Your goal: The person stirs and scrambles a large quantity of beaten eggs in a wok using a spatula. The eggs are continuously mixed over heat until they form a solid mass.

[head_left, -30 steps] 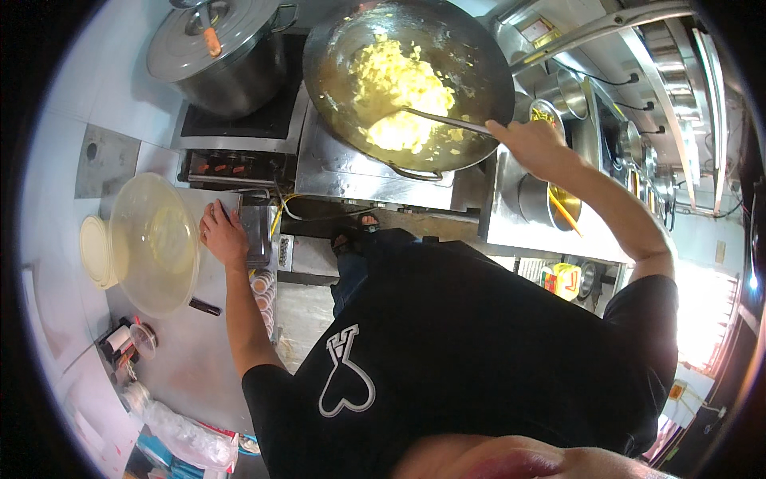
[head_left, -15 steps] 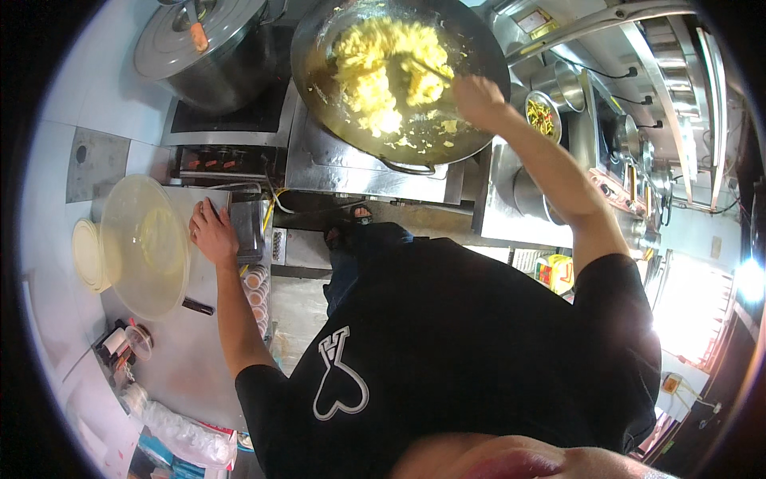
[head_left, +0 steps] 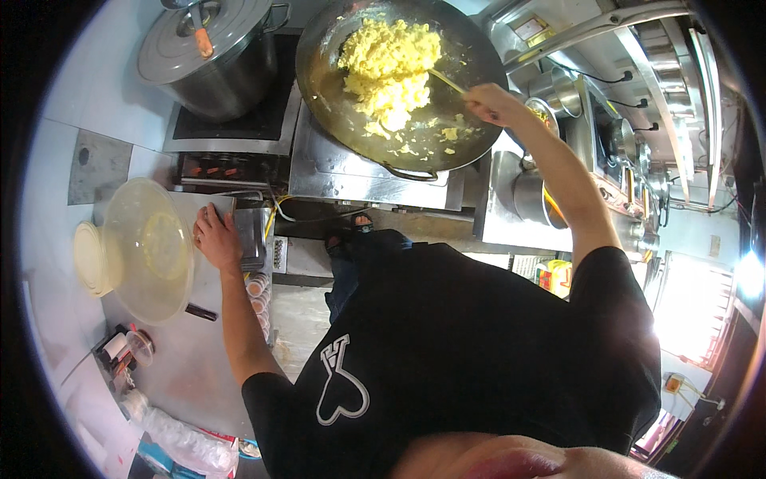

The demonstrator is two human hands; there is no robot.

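Note:
Yellow scrambled egg (head_left: 391, 68) is heaped in the upper middle of a large dark wok (head_left: 323, 88), with small scraps spread toward the near right side. My right hand (head_left: 491, 105), over the wok's right part, is closed round the thin handle of a cooking utensil (head_left: 448, 81). Its working end is hidden in the egg, so its exact kind does not show. On the steel counter (head_left: 187, 363) to the left, my left hand (head_left: 217, 236) lies with fingers stretched out, holding nothing. Beside it stands a big translucent plastic bowl (head_left: 152, 251) with some yellow residue inside.
A lidded stockpot (head_left: 227, 92) stands behind on the left, a ladle (head_left: 201, 36) with an orange grip on its lid. Right of the wok are metal pots (head_left: 531, 195) and a bowl of cut vegetables (head_left: 542, 114). A dark-handled item (head_left: 201, 311) lies near the plastic bowl.
My right hand has moved slightly right and down with the utensil. The egg, earlier spread in an arch with a gap, is now gathered into one heap. My left hand stays on the counter.

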